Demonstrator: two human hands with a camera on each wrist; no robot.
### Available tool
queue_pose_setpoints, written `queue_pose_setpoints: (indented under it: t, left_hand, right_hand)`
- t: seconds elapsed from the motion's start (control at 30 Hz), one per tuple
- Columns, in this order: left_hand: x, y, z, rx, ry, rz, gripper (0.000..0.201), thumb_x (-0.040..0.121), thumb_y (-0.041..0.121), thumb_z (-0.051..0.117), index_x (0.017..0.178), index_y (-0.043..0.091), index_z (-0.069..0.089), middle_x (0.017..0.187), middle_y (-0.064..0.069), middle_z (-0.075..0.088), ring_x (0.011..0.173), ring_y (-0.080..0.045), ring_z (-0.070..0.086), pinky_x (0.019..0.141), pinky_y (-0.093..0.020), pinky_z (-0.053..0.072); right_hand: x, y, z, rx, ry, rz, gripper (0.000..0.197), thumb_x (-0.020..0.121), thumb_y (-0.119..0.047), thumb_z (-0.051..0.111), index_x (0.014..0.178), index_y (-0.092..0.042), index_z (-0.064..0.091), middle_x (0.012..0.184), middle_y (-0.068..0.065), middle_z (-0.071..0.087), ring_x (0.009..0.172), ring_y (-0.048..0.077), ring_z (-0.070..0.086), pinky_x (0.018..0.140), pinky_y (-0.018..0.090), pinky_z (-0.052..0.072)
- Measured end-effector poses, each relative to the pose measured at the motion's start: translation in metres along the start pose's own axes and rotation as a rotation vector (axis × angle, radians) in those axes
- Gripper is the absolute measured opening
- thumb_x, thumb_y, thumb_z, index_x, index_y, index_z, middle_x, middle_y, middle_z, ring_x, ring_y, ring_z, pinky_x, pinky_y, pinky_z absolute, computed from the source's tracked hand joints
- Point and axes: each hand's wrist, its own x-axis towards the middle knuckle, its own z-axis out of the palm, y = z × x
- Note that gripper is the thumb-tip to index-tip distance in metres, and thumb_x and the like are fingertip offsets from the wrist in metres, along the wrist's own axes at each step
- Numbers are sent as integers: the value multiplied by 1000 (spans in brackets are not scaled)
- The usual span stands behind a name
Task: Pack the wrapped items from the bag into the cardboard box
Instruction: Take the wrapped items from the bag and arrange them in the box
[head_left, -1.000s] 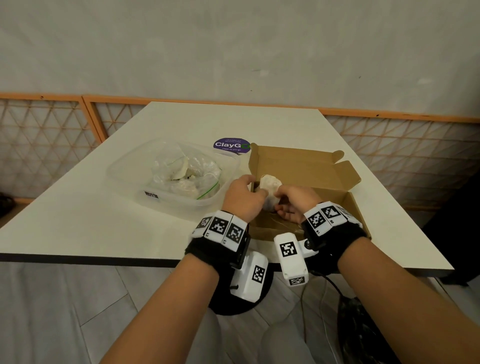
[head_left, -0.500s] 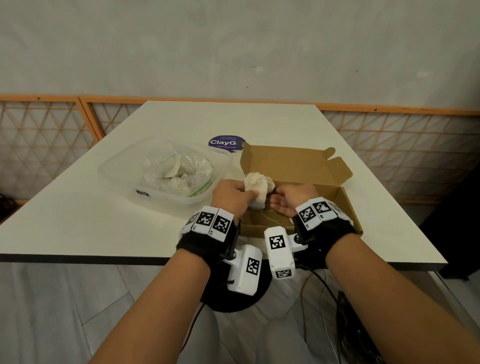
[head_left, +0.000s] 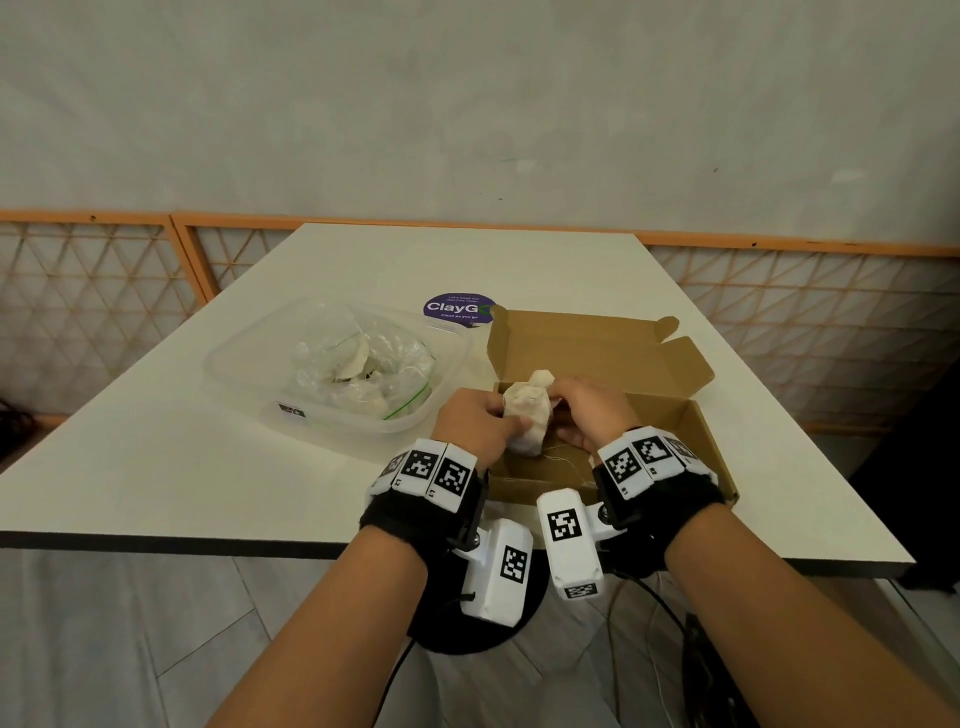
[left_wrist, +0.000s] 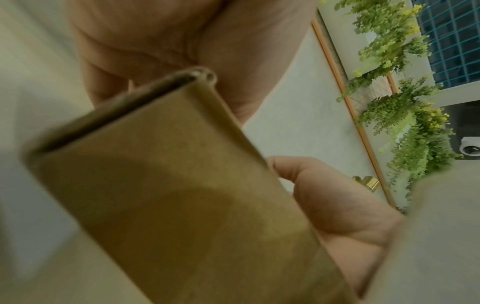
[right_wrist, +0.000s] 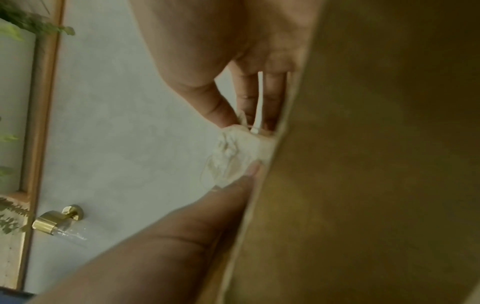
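A cream paper-wrapped item (head_left: 527, 410) stands over the left end of the open cardboard box (head_left: 691, 447). My left hand (head_left: 480, 423) grips its left side, thumb along the front. My right hand (head_left: 582, 410) holds its right side from inside the box. In the right wrist view, fingers (right_wrist: 246, 102) pinch the wrapped item (right_wrist: 233, 156) beside the brown box wall (right_wrist: 363, 164). The left wrist view shows a box corner (left_wrist: 168, 185) close up, blurred, in front of the palm. A clear zip bag (head_left: 363, 369) with more wrapped items lies in a plastic tub (head_left: 234, 358).
The tub sits left of the box on the white table (head_left: 156, 467). A purple round sticker (head_left: 457, 307) lies behind them. The box lid (head_left: 597, 348) stands open toward the far side. An orange lattice fence (head_left: 78, 291) runs along the wall.
Both hands kept hold of the wrapped item above the box's left end; it now stands more upright, showing more length between the hands. The head view shifted slightly.
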Motion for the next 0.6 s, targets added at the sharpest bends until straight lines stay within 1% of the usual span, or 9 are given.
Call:
queue_pose_setpoints:
  t: [0.07, 0.13, 0.2, 0.23, 0.3, 0.4, 0.47, 0.53, 0.6]
  left_hand:
    - [-5, -5, 0, -22, -8, -22, 23, 87, 21, 65, 106, 10, 70, 98, -10, 69, 87, -19, 59, 78, -29, 45]
    - [-5, -3, -1, -48, -5, -13, 23, 86, 20, 65, 105, 8, 70, 100, -13, 70, 91, -23, 61, 81, -32, 47]
    - [-2, 0, -2, -60, -8, 6, 23, 87, 19, 65, 106, 8, 70, 96, -10, 69, 88, -20, 60, 75, -27, 47]
    - [-1, 2, -2, -59, -12, 14, 22, 87, 19, 65, 105, 8, 70, 93, -8, 68, 84, -18, 59, 70, -23, 45]
    - [2, 3, -2, -57, -12, 30, 17, 87, 18, 65, 98, 7, 71, 84, -6, 65, 76, -16, 55, 64, -22, 40]
    - [1, 1, -2, -32, 2, 40, 18, 86, 20, 65, 87, 3, 69, 73, -7, 59, 66, -14, 48, 58, -23, 35]
    - [2, -1, 0, -12, 9, 44, 22, 86, 21, 64, 93, 1, 69, 80, -13, 64, 72, -17, 52, 64, -27, 41]
    - [2, 0, 1, -8, 9, 48, 26, 86, 23, 65, 104, 5, 70, 95, -14, 70, 82, -19, 57, 75, -31, 46]
    - [1, 1, 2, -44, 6, 49, 31, 84, 25, 68, 111, 11, 67, 103, -8, 69, 87, -16, 59, 79, -29, 45]
  right_hand:
    - [-2, 5, 4, 38, -31, 3, 21, 88, -10, 53, 68, -18, 50, 74, 1, 51, 63, 13, 48, 66, 29, 46]
    - [-2, 3, 4, 56, -62, -3, 18, 87, -13, 53, 70, -18, 54, 88, 7, 57, 76, 19, 55, 78, 36, 49]
    - [-2, -3, 5, 93, -107, 0, 9, 85, -14, 54, 78, -16, 60, 108, 13, 62, 99, 27, 60, 86, 39, 50]
    - [-3, -5, 5, 109, -128, 9, 6, 84, -13, 55, 83, -13, 61, 111, 16, 62, 104, 29, 59, 87, 39, 51]
    - [-3, -6, 4, 83, -155, -3, 9, 80, -5, 55, 84, -9, 61, 104, 17, 60, 97, 27, 59, 84, 39, 50]
    - [-5, -2, 5, -72, -202, -70, 16, 77, 4, 58, 75, -11, 65, 83, 13, 61, 75, 21, 55, 68, 32, 45]
    - [-6, 1, 5, -183, -201, -117, 16, 80, -4, 61, 76, -17, 68, 72, 3, 64, 61, 11, 56, 61, 23, 43]
    - [-6, 2, 4, -219, -185, -150, 15, 84, -11, 60, 77, -21, 69, 65, -4, 62, 50, 1, 53, 55, 17, 40]
    - [-6, 2, 4, -196, -160, -164, 17, 88, -13, 58, 77, -22, 68, 66, -3, 62, 54, 4, 53, 56, 18, 40]
